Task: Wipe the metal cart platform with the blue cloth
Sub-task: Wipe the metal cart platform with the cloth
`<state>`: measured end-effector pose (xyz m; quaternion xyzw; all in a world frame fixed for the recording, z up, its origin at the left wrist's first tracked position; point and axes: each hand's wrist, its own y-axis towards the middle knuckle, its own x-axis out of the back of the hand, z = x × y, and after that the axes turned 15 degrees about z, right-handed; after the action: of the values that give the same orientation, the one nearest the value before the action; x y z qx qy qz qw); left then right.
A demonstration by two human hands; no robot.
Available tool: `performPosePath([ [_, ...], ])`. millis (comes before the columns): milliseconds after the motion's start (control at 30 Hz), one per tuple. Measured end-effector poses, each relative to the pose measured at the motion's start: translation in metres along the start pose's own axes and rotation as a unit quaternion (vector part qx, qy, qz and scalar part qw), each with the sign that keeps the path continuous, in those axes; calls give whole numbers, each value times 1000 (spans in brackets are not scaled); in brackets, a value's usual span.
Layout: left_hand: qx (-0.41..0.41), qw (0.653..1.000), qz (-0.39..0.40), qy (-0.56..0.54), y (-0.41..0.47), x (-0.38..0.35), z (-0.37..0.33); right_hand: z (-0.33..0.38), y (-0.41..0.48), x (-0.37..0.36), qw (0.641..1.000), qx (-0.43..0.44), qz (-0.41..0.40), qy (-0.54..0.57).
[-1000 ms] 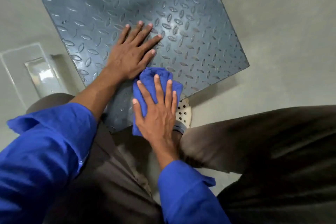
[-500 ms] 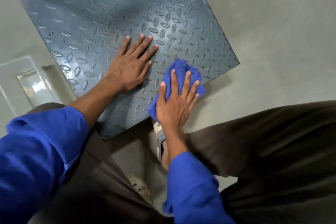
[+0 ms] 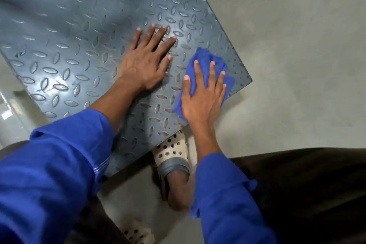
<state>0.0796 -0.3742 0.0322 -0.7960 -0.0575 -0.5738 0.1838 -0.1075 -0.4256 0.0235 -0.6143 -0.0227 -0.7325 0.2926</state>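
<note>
Right hand (image 3: 202,101) flat on blue cloth (image 3: 208,59), left hand (image 3: 144,65) splayed open on the cart platform (image 3: 79,35): press evenly, overlap strokes outward.

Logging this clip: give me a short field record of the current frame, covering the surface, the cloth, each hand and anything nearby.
surface: grey diamond-tread metal cart platform, standing over a plain grey floor
cloth: bunched blue cloth, on the platform near its right corner
right hand: palm down on the cloth, fingers straight, pressing it to the platform
left hand: flat on bare plate beside the cloth, fingers spread, holding nothing
nearby: cream perforated sandal on a foot, toe beneath the platform's near edge
</note>
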Motion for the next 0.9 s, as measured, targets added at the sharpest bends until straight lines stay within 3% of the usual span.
performPosePath([
  [133, 22, 1000, 10, -5, 4, 7, 9, -29, 73, 39, 997, -74, -15, 6],
  [233, 30, 1000, 0, -4, 7, 5, 9, -8, 101, 44, 997, -75, -21, 15],
  [400, 26, 1000, 4, -10, 4, 9, 4, 21, 5, -1, 999, 25, -31, -19],
  [500, -6, 1000, 2, 7, -11, 9, 15, 8, -40, -18, 999, 26, -35, -4],
  [733, -33, 997, -3, 69, -95, 2, 85, 6, 35, 14, 997, -56, -53, 9],
  [833, -22, 997, -15, 70, -105, -2, 86, 45, -22, -13, 995, -57, -79, 7],
  [900, -20, 997, -27, 67, -104, -1, 84, 81, -84, -40, 998, 4, -55, -2],
])
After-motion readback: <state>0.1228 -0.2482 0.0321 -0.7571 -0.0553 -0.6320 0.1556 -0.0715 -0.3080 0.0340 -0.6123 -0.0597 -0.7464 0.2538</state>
